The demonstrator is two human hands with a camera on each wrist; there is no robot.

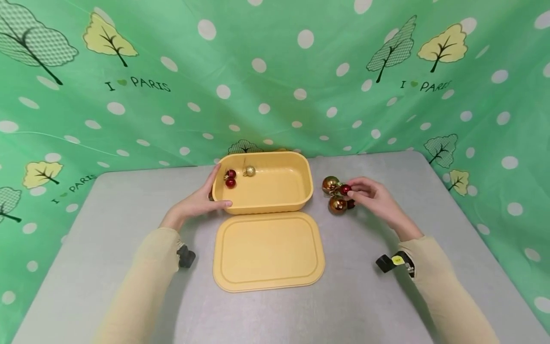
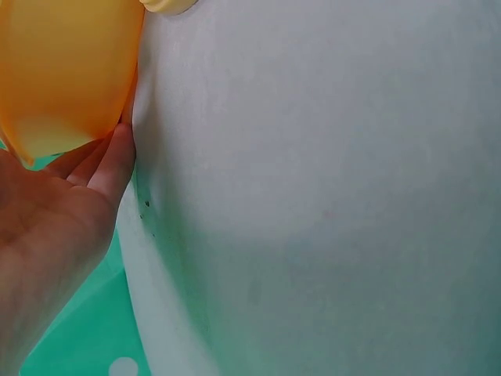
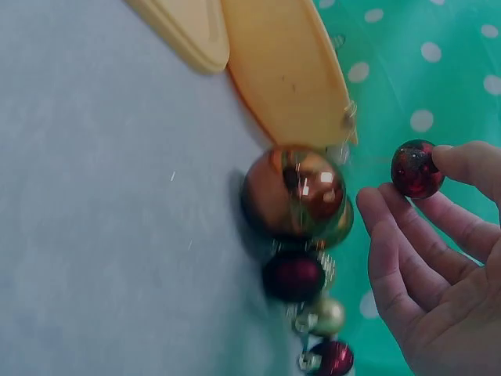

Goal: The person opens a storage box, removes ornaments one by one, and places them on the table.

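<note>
In the head view, a yellow plastic box (image 1: 275, 206) stands open at the back of the table. Two small red baubles (image 1: 230, 182) and a small gold bauble (image 1: 250, 170) lie in its left part. My left hand (image 1: 197, 200) grips the box's left end, the thumb at the front rim and the fingers along the outer wall. Right of the box, my right hand (image 1: 375, 197) pinches a small red bauble (image 3: 415, 168) between thumb and fingers. It is held up by two large shiny copper-gold baubles (image 1: 337, 205). A dark red bauble (image 3: 293, 276) lies beside them.
The flat yellow lid (image 1: 269, 251) lies on the grey table (image 1: 361, 286) in front of the box. A small gold bauble (image 3: 327, 316) and another red bauble (image 3: 337, 358) show in the right wrist view. Green dotted cloth (image 1: 283, 71) hangs behind the table.
</note>
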